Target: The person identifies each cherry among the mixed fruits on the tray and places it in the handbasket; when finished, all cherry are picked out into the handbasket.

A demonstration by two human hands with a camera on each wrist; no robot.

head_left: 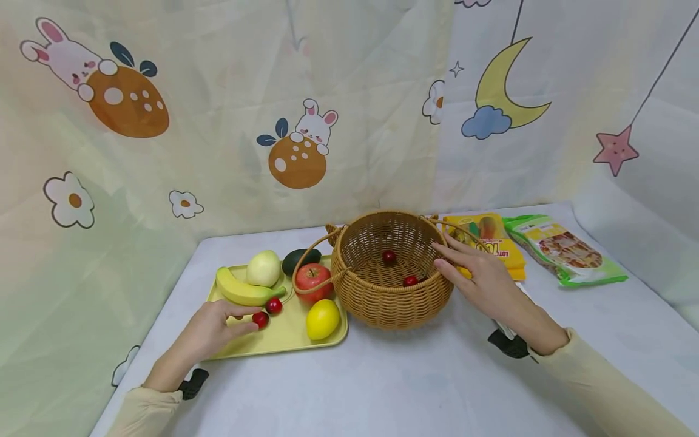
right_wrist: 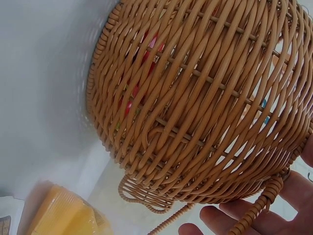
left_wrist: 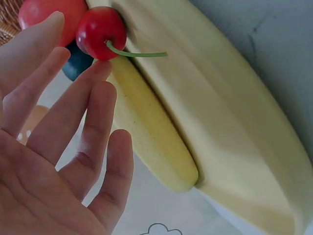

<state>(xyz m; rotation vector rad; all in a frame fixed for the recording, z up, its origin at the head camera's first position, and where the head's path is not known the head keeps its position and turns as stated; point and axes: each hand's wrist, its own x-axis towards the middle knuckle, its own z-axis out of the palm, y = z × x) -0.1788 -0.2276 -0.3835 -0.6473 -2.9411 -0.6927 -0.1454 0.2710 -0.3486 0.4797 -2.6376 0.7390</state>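
Left hand [head_left: 218, 331]: lower left of the head frame, fingers parted and loosely bent, at a cherry [head_left: 261, 320] on the tray [head_left: 292, 335]; contact cannot be told. Second cherry [head_left: 274, 305]: just beside the first.
Right hand [head_left: 480, 276]: right of centre, fingers spread, resting against the rim of the basket [head_left: 398, 308], centre of frame.
Inside basket: two further cherries [head_left: 389, 257].
Also on tray, left of centre: banana [head_left: 240, 290], pale green fruit [head_left: 264, 269], avocado [head_left: 292, 262], apple [head_left: 312, 276], lemon [head_left: 322, 319].
Tabletop [head_left: 409, 376], right: yellow packet [head_left: 505, 250], green packet [head_left: 573, 246].
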